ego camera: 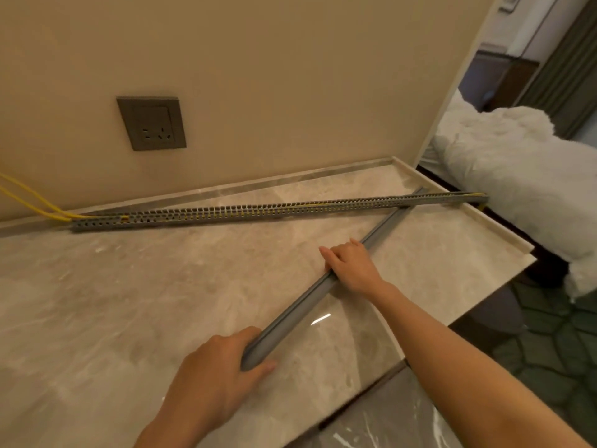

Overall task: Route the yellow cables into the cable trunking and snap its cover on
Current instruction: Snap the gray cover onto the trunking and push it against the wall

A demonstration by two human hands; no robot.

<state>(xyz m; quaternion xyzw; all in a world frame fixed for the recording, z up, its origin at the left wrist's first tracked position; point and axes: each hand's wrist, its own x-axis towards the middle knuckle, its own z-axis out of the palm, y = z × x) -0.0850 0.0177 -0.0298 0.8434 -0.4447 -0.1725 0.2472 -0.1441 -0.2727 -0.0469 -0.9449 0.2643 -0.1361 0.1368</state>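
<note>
Yellow cables [74, 216] run off the left edge, ends unseen.

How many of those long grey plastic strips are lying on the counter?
2. The slotted trunking lies along the wall. The plain cover crosses its right end diagonally, held by the left hand at its near end and the right hand midway. None looks hidden.

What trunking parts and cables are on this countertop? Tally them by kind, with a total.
yellow cables: 2
slotted cable trunking: 1
grey trunking cover: 1
Total: 4
</note>
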